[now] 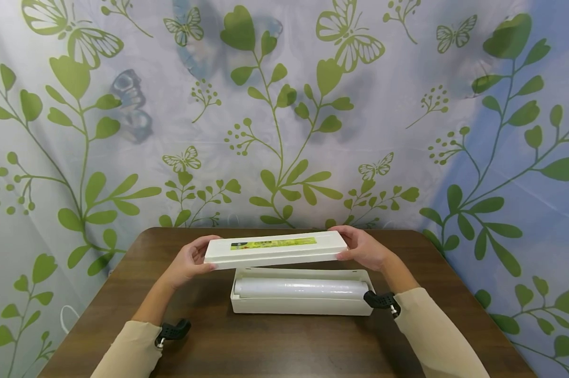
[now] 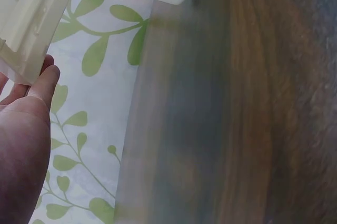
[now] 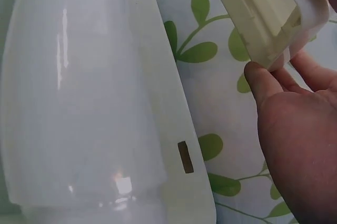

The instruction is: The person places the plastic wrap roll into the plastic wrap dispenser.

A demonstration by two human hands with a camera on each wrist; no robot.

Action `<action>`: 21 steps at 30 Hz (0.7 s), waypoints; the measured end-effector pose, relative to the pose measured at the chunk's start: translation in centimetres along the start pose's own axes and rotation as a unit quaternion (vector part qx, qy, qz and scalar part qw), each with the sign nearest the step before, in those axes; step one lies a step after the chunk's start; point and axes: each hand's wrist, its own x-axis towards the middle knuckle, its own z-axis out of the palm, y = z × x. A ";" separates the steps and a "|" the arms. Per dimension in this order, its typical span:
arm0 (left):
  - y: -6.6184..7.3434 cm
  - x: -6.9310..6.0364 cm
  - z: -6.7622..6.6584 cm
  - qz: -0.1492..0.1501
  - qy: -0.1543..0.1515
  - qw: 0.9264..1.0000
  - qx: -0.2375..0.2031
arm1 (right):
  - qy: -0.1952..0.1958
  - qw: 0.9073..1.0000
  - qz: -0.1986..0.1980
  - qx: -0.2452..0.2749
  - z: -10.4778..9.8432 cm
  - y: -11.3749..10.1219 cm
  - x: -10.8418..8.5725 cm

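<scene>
Lid [image 1: 275, 252] is off and in my hands, held up above the far edge of the base [image 1: 301, 306], touching nothing below as far as I can see. Base sits on the table [image 1: 289, 349], roll of film [image 1: 303, 288] lying lengthwise inside it.

Fingers: left hand [image 1: 192, 258] pinches the lid's left end, thumb at the near lower corner, other fingers round the far side. Right hand [image 1: 365, 250] does the same at the right end. Both clamped on the lid, neither on the base.

Progress: lid and base are separate, roll is in place, no loose sheet of film showing. My read: about midway through handling the lid. Left to do: give it a resting place, either on the base or beside it; one still doesn't settle which.

Lid looks: long, shallow, off-white, stepped along the near side. Yellow-green label [image 1: 277, 243] on top, dark patch at its left end; print too small to read. Underside, from the wrist views, is hollow with moulded ridges. It's tilted over the base, right end higher than left. No cracks that I can make out.
</scene>
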 end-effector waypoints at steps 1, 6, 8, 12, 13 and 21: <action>-0.1 0.0 0.1 0.001 -0.001 1.000 -0.003 | -0.002 1.000 -0.003 -0.001 0.0 0.0 -0.1; -0.5 0.1 0.6 -0.009 0.005 1.000 0.011 | 0.001 1.000 -0.016 -0.014 0.1 0.1 -0.9; -0.5 0.1 0.8 -0.018 0.010 1.000 0.019 | 0.004 1.000 -0.019 -0.020 0.0 0.3 -1.2; -0.5 0.1 1.2 -0.027 0.011 0.999 0.024 | 0.007 0.999 -0.019 -0.028 -0.1 0.5 -1.7; -0.4 0.1 1.3 -0.026 0.010 0.999 0.023 | 0.006 0.999 -0.018 -0.028 -0.1 0.6 -1.9; -0.6 0.5 2.2 -0.012 -0.003 1.000 0.003 | 0.008 0.999 -0.030 -0.039 -0.1 0.7 -3.0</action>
